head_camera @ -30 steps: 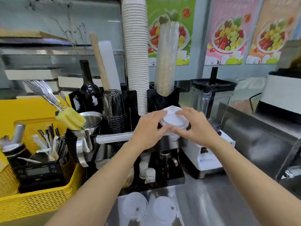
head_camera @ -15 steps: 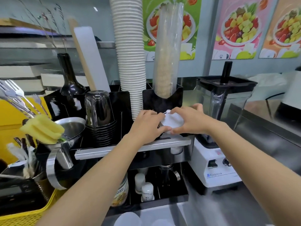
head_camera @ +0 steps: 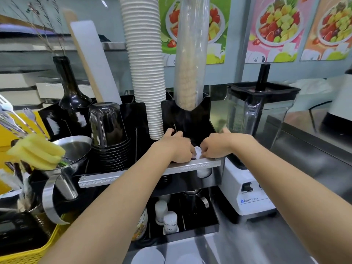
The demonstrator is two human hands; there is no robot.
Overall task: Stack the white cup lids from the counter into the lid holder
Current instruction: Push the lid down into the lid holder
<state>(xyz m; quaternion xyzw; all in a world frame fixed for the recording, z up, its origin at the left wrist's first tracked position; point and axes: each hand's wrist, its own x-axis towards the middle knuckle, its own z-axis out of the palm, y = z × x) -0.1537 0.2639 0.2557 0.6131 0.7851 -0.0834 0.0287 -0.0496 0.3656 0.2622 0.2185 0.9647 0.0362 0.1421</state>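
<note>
A white cup lid (head_camera: 198, 151) shows only as a small sliver between my two hands, low inside the right front compartment of the black lid holder (head_camera: 200, 119). My left hand (head_camera: 176, 147) presses on its left side and my right hand (head_camera: 215, 146) on its right, fingers curled down over it. Most of the lid is hidden by my fingers. More white lids (head_camera: 148, 255) lie on the steel counter at the bottom edge, partly cut off.
A tall stack of white paper cups (head_camera: 145, 63) and a sleeved cup stack (head_camera: 191, 54) rise from the holder. Dark plastic cups (head_camera: 107, 128) stand left. A blender (head_camera: 255, 149) sits right, a yellow basket (head_camera: 24, 250) and steel pitcher (head_camera: 70, 149) left.
Both hands have carried the lid from above the holder down into its right front compartment. The camera has come closer and now looks more steeply down.
</note>
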